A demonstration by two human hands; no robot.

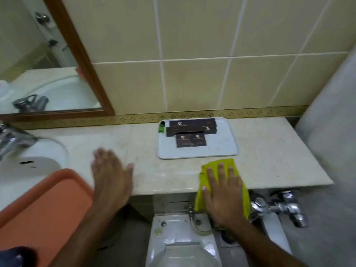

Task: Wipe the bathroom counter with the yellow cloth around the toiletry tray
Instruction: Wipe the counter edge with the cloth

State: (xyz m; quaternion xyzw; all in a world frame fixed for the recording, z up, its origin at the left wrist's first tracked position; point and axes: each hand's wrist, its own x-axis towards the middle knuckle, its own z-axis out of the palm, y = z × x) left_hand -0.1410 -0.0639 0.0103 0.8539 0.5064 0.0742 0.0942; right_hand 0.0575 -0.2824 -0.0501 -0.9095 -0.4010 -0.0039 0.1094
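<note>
The yellow cloth (212,168) lies at the counter's front edge and hangs partly over it, just in front of the white toiletry tray (223,149). My right hand (223,191) presses flat on the cloth with fingers spread. The tray holds several dark brown boxes (190,132) and a small green bottle (161,127), and it stands near the back wall. On the beige marble counter (144,147) my left hand (109,170) rests flat and blurred, fingers apart, holding nothing, left of the tray.
A white sink (38,162) with a chrome tap (13,137) is at the left. An orange tray (44,212) sits at the lower left. Below the counter are a toilet (181,239) and chrome valves (279,207). A framed mirror (48,54) hangs on the tiled wall.
</note>
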